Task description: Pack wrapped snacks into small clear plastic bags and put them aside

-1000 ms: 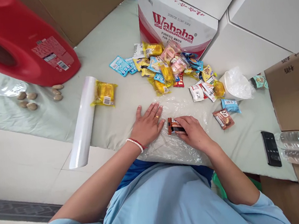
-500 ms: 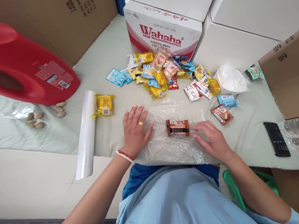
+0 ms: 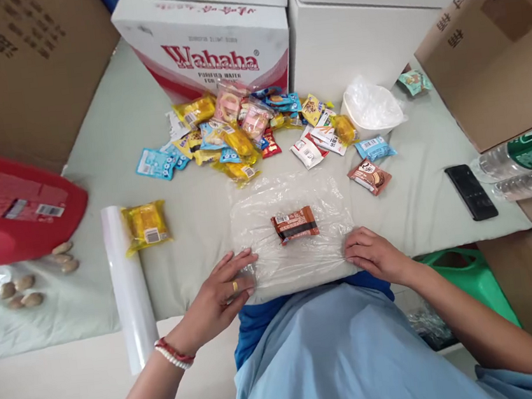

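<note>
A sheet of clear plastic film (image 3: 273,266) lies spread at the table's front edge. On top of it rests a brown wrapped snack (image 3: 294,224) with a dark band. My left hand (image 3: 223,291) is at the film's left edge, fingers stretched out and apart, touching it. At the right edge my right hand (image 3: 375,256) has its fingers curled together on the film, which wrinkles towards them. Neither hand touches the snack.
Behind the film is a heap of wrapped snacks (image 3: 234,136) before a Wahaha carton (image 3: 210,46). To the left are a yellow packet (image 3: 147,226), a white plastic roll (image 3: 132,291) and a red jug (image 3: 21,202). A white tub (image 3: 371,114), phone (image 3: 471,192) and bottles (image 3: 530,153) stand or lie right.
The view has shifted right. My left hand has drawn back from the film's upper left towards its lower left edge. My right hand has moved away from the snack and closed on the right edge.
</note>
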`<action>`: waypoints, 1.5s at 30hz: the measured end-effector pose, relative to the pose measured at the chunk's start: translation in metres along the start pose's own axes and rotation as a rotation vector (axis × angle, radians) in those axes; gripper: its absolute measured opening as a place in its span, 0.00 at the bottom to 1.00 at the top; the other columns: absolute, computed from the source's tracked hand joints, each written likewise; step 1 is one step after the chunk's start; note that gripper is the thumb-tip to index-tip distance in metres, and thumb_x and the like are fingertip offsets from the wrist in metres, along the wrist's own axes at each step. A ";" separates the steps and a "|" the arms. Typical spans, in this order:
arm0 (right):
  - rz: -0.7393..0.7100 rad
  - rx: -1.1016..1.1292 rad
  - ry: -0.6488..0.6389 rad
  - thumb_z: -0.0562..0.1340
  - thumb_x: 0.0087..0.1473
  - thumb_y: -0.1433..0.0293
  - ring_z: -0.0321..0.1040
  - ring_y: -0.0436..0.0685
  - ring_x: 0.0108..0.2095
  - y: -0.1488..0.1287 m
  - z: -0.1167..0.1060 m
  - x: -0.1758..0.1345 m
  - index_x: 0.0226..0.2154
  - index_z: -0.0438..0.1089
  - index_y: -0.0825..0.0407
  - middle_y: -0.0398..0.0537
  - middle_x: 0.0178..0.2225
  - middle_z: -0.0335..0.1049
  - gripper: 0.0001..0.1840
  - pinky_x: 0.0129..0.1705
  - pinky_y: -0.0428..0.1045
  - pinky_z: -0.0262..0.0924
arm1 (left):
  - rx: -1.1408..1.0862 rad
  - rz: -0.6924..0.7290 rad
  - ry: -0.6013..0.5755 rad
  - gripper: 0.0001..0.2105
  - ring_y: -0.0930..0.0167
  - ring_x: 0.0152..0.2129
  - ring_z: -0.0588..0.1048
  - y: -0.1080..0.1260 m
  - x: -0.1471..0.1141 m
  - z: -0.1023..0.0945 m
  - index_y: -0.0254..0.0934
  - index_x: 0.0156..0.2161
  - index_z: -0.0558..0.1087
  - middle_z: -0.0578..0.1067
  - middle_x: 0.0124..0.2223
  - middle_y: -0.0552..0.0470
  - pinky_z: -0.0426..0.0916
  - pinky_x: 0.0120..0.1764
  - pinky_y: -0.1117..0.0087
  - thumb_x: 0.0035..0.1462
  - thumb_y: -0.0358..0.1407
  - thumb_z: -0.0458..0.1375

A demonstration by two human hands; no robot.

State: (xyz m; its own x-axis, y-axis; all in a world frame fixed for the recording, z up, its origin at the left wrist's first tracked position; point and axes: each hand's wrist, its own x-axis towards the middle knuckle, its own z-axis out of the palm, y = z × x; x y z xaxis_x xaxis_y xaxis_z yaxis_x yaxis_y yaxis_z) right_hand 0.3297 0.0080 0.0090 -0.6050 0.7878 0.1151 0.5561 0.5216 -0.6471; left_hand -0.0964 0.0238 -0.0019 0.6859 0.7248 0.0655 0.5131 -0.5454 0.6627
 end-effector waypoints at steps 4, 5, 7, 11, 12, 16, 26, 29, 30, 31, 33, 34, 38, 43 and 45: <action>-0.020 0.105 -0.096 0.55 0.72 0.66 0.67 0.56 0.39 -0.004 -0.035 0.030 0.40 0.73 0.50 0.49 0.34 0.73 0.12 0.44 0.52 0.66 | -0.196 -0.162 0.060 0.09 0.63 0.55 0.78 -0.003 0.013 -0.022 0.43 0.44 0.77 0.81 0.55 0.47 0.71 0.61 0.57 0.69 0.41 0.56; -0.023 0.107 -0.102 0.55 0.72 0.65 0.68 0.55 0.38 -0.005 -0.043 0.038 0.40 0.73 0.50 0.49 0.33 0.73 0.13 0.44 0.51 0.65 | -0.234 -0.214 0.079 0.10 0.63 0.52 0.80 -0.003 0.017 -0.029 0.43 0.44 0.77 0.82 0.53 0.47 0.74 0.57 0.59 0.69 0.44 0.56; -0.024 0.083 -0.095 0.54 0.72 0.62 0.69 0.56 0.38 -0.005 -0.057 0.056 0.41 0.74 0.50 0.49 0.34 0.74 0.15 0.45 0.51 0.65 | -0.290 -0.291 0.123 0.12 0.63 0.46 0.81 -0.004 0.029 -0.040 0.43 0.43 0.78 0.83 0.50 0.47 0.76 0.51 0.61 0.67 0.47 0.57; 0.015 -0.020 -0.086 0.55 0.71 0.61 0.70 0.58 0.39 0.010 -0.070 0.087 0.40 0.75 0.50 0.51 0.35 0.76 0.16 0.45 0.54 0.64 | -0.331 -0.323 0.276 0.14 0.64 0.42 0.79 -0.010 0.056 -0.049 0.41 0.38 0.78 0.81 0.43 0.46 0.74 0.50 0.61 0.63 0.50 0.60; 0.035 -0.044 -0.097 0.55 0.70 0.62 0.71 0.59 0.39 0.015 -0.070 0.093 0.40 0.76 0.50 0.51 0.36 0.76 0.15 0.46 0.54 0.64 | -0.330 -0.327 0.317 0.15 0.64 0.41 0.78 -0.012 0.062 -0.047 0.41 0.37 0.77 0.80 0.42 0.47 0.73 0.49 0.62 0.62 0.50 0.60; 0.186 -0.182 -0.084 0.57 0.67 0.68 0.71 0.62 0.43 0.028 -0.062 0.102 0.44 0.77 0.52 0.54 0.40 0.76 0.12 0.49 0.56 0.64 | -0.299 -0.396 0.406 0.16 0.68 0.36 0.75 -0.019 0.076 -0.032 0.39 0.34 0.76 0.76 0.40 0.49 0.71 0.39 0.67 0.61 0.50 0.60; 0.083 -0.303 -0.066 0.57 0.70 0.65 0.69 0.57 0.43 -0.036 0.005 0.108 0.61 0.71 0.41 0.51 0.50 0.70 0.20 0.37 0.47 0.61 | -0.149 -0.587 0.554 0.15 0.68 0.34 0.74 -0.018 0.080 -0.024 0.37 0.41 0.77 0.74 0.46 0.46 0.71 0.36 0.65 0.62 0.47 0.58; 0.154 -0.309 -0.097 0.58 0.70 0.64 0.69 0.56 0.42 -0.036 0.018 0.115 0.63 0.69 0.38 0.50 0.48 0.70 0.21 0.34 0.47 0.60 | 0.155 -0.575 0.904 0.11 0.58 0.48 0.74 0.012 0.070 -0.027 0.38 0.47 0.76 0.72 0.50 0.41 0.72 0.40 0.58 0.63 0.40 0.59; 0.160 -0.297 -0.095 0.59 0.69 0.64 0.69 0.56 0.42 -0.035 0.020 0.117 0.63 0.69 0.38 0.50 0.48 0.70 0.22 0.34 0.47 0.60 | 0.265 -0.517 1.002 0.10 0.56 0.51 0.72 0.026 0.067 -0.025 0.39 0.48 0.75 0.73 0.50 0.40 0.72 0.42 0.56 0.63 0.37 0.59; 0.161 -0.284 -0.092 0.59 0.69 0.64 0.69 0.56 0.42 -0.035 0.020 0.117 0.63 0.69 0.37 0.50 0.48 0.70 0.22 0.35 0.47 0.61 | 0.341 -0.413 1.053 0.11 0.56 0.51 0.73 0.040 0.065 -0.020 0.41 0.50 0.75 0.73 0.49 0.41 0.71 0.45 0.54 0.63 0.33 0.59; 0.167 -0.262 -0.084 0.59 0.69 0.64 0.70 0.56 0.42 -0.037 0.019 0.116 0.63 0.70 0.37 0.50 0.48 0.70 0.22 0.35 0.47 0.62 | 0.356 -0.129 0.882 0.18 0.59 0.48 0.75 0.065 0.067 -0.006 0.46 0.54 0.73 0.76 0.47 0.45 0.70 0.49 0.53 0.61 0.26 0.57; 0.174 -0.251 -0.083 0.60 0.69 0.64 0.70 0.56 0.42 -0.037 0.017 0.116 0.63 0.70 0.37 0.50 0.48 0.70 0.22 0.36 0.47 0.62 | 0.337 -0.016 0.768 0.21 0.60 0.48 0.76 0.073 0.071 0.003 0.47 0.56 0.72 0.78 0.47 0.47 0.70 0.49 0.54 0.61 0.24 0.56; 0.187 -0.125 -0.125 0.59 0.69 0.66 0.72 0.55 0.42 -0.033 -0.001 0.122 0.59 0.74 0.42 0.49 0.47 0.73 0.19 0.42 0.48 0.66 | 0.361 -0.093 0.493 0.21 0.59 0.48 0.76 0.074 0.103 0.033 0.43 0.60 0.72 0.81 0.52 0.45 0.69 0.45 0.56 0.64 0.25 0.53; 0.306 -0.280 -0.013 0.58 0.69 0.66 0.68 0.64 0.53 -0.004 -0.029 0.168 0.57 0.74 0.52 0.56 0.49 0.76 0.18 0.55 0.56 0.64 | 0.505 -0.131 0.422 0.15 0.59 0.44 0.76 0.059 0.120 0.040 0.39 0.52 0.78 0.82 0.52 0.45 0.64 0.40 0.57 0.67 0.27 0.53; 0.375 -0.394 -0.034 0.62 0.67 0.63 0.63 0.68 0.57 0.008 -0.029 0.193 0.62 0.69 0.56 0.62 0.55 0.74 0.25 0.57 0.59 0.62 | 0.543 -0.126 0.421 0.14 0.59 0.43 0.75 0.061 0.119 0.038 0.39 0.51 0.79 0.82 0.51 0.45 0.64 0.40 0.57 0.67 0.28 0.53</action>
State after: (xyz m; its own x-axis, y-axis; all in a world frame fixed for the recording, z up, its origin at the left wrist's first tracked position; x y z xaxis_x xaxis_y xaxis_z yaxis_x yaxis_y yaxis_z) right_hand 0.2344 0.1737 0.0478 -0.3383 0.9359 -0.0979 0.9048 0.2950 -0.3070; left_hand 0.0358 0.0605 0.0183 0.4019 0.8380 0.3691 0.8362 -0.5001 0.2251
